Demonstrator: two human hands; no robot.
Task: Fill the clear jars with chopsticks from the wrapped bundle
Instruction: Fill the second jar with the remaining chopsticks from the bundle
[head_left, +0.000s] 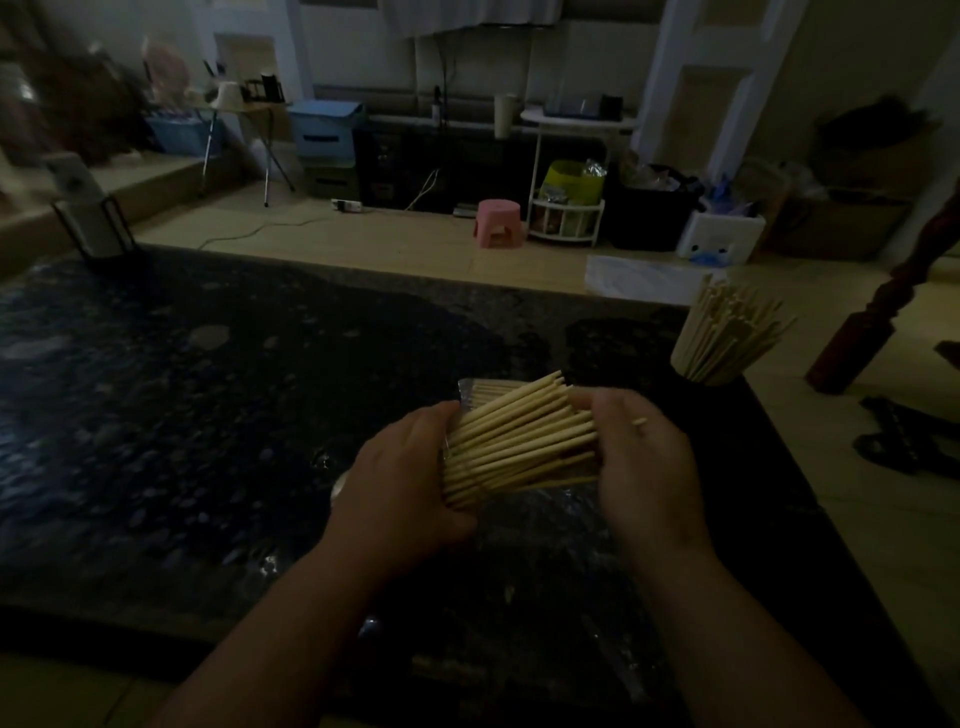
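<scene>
A thick bunch of pale wooden chopsticks (519, 441) lies crosswise between my two hands above the dark table. My left hand (410, 488) grips its left end and my right hand (639, 457) grips its right end. Behind the bunch a clear plastic wrapper (478, 392) with more chopsticks inside pokes out. More crinkled clear wrap (550, 514) lies on the table under my hands. At the far right of the table stands a jar (714, 358) packed with upright chopsticks that fan out at the top; its glass is hard to make out in the dim light.
The dark speckled table (208, 415) stretches away to the left. A black-framed lantern-like object (93, 218) stands at its far left corner. A dark wooden post (883, 312) rises beside the table's right edge. Beyond lie tiled floor, a pink stool (496, 223) and storage boxes.
</scene>
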